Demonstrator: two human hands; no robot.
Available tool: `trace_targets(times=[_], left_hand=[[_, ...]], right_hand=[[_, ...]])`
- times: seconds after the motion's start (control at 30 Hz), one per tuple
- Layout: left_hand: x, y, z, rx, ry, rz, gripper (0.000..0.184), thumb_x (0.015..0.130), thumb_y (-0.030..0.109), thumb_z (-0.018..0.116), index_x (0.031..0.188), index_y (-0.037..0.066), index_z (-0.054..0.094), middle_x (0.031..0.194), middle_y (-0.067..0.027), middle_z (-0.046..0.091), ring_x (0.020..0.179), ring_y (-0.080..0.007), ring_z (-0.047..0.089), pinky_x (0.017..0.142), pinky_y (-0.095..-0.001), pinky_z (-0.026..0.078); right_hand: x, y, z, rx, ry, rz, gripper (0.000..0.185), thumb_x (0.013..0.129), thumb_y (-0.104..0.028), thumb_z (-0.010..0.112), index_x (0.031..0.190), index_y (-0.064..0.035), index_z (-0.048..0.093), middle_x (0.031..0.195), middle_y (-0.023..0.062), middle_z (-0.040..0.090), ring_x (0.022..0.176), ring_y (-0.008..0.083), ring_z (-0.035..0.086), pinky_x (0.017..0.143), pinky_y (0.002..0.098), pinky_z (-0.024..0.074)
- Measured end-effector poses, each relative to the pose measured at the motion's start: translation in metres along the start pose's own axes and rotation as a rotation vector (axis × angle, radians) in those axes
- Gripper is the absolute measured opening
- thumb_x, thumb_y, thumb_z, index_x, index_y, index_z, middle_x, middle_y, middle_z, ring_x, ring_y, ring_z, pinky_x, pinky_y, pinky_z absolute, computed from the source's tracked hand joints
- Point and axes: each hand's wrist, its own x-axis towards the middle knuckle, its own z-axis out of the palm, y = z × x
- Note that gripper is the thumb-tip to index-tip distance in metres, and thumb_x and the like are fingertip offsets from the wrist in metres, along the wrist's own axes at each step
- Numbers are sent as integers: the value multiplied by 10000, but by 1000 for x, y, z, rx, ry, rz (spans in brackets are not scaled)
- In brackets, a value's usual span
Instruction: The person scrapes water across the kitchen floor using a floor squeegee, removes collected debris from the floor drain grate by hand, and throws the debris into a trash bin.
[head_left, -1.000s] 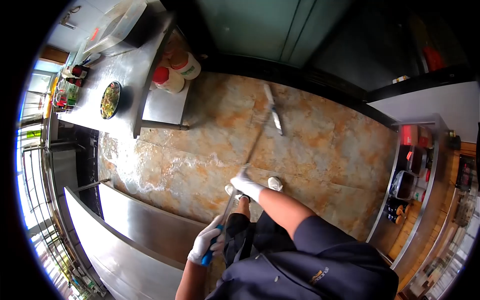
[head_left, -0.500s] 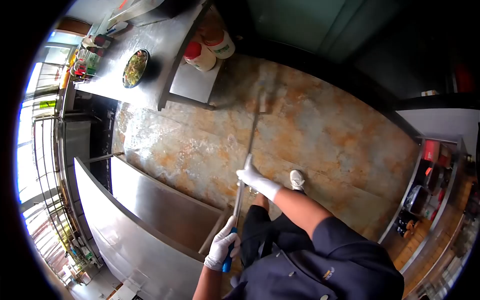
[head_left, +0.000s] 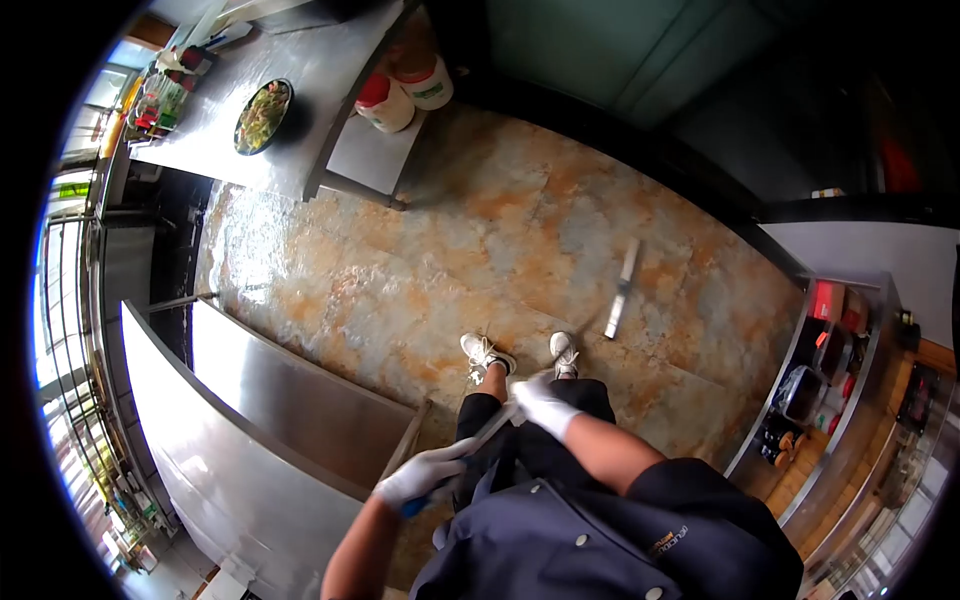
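A long-handled floor squeegee (head_left: 492,428) is in both of my white-gloved hands. My left hand (head_left: 422,474) wraps round its blue grip end, low and close to my body. Further along the metal pole, my right hand (head_left: 543,406) is closed on it in front of my thighs. The narrow bar head (head_left: 622,290) lies on the floor (head_left: 480,240), ahead and to the right of my shoes. Between my right hand and that head the pole cannot be made out clearly.
A steel counter (head_left: 225,90) at upper left carries a bowl of salad greens (head_left: 264,117). White tubs (head_left: 385,103) stand on its lower shelf. A steel cabinet (head_left: 290,365) is at my left, and shelving with packages (head_left: 820,370) at my right. The floor shines wet toward the left.
The squeegee head has swung from straight ahead to the right and closer to my feet. My right hand has come back toward my body; my left hand has shifted slightly left.
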Motion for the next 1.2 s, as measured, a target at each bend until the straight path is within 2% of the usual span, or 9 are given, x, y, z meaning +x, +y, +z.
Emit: trace_targets(times=[0.2, 0.27, 0.37, 0.47, 0.67, 0.83, 1.0, 1.17, 1.2], left_hand=[[-176, -7, -73, -196, 544, -10, 543, 914, 24, 463, 1448, 118, 432, 607, 11, 469, 458, -67, 407, 416, -218, 335], [-204, -13, -96, -273, 678, -10, 539, 901, 7, 472, 1430, 113, 459, 617, 4, 481, 468, -67, 413, 420, -222, 344], [-208, -13, -112, -94, 765, 75, 541, 904, 54, 496, 1440, 97, 439, 649, 14, 497, 475, -69, 439, 445, -220, 382], [-186, 22, -96, 91, 803, 69, 540, 912, 90, 515, 1445, 80, 427, 686, 20, 497, 523, -68, 467, 507, -238, 431], [-177, 27, -77, -42, 724, 573, 556, 945, 157, 581, 1431, -32, 386, 1325, -142, 565, 1105, -170, 586, 972, -283, 432], [-122, 60, -53, -1025, 694, 956, 519, 976, 250, 526, 1411, -3, 398, 661, -53, 570, 476, -137, 529, 431, -259, 426], [24, 86, -71, -1643, 603, 874, 460, 959, 408, 522, 1242, 46, 545, 797, -97, 657, 628, -196, 613, 551, -320, 498], [168, 109, -64, -1792, 115, 1200, 508, 951, 421, 501, 1051, -62, 623, 939, -174, 698, 835, -321, 676, 768, -405, 550], [248, 102, -45, -1722, 675, 1280, 472, 931, 380, 521, 1053, -66, 616, 897, -170, 701, 812, -323, 678, 747, -407, 556]], right_hand=[[-70, -39, 275, -302, -272, -262, 1153, 736, -181, 615, 1428, 29, -284, 1538, 351, 52, 1413, 379, 246, 1142, 370, 242], [-77, -52, 338, -558, -289, -225, 1138, 751, -205, 619, 1440, 37, -254, 1547, 334, 59, 1314, 417, 395, 1113, 412, 296], [-77, -81, 386, -84, -663, -17, 1057, 827, -162, 551, 1444, -91, -305, 1018, 215, 584, 744, 322, 620, 742, 468, 541], [-51, -111, 387, 40, -783, 121, 1042, 857, -101, 505, 1412, -220, -369, 703, 96, 549, 542, 212, 572, 535, 427, 555], [-76, -172, 331, -83, -792, 111, 354, 889, -63, 532, 1147, -34, 292, 677, 92, 523, 571, 225, 572, 503, 396, 514], [-122, -268, 294, -346, -878, 272, 148, 847, -52, 571, 914, -51, 439, 653, 81, 529, 551, 200, 548, 500, 335, 489], [-151, -330, 240, -1025, -911, 274, 94, 804, -81, 554, 734, -19, 554, 610, 77, 517, 530, 193, 505, 459, 342, 403], [-193, -387, 200, -2188, -1650, -404, 305, 894, -258, 530, 925, 21, 649, 736, 155, 646, 660, 278, 610, 653, 382, 487], [-201, -397, 188, -2266, -1905, -751, 305, 900, -246, 513, 947, 23, 647, 755, 181, 647, 674, 316, 609, 690, 401, 493]])
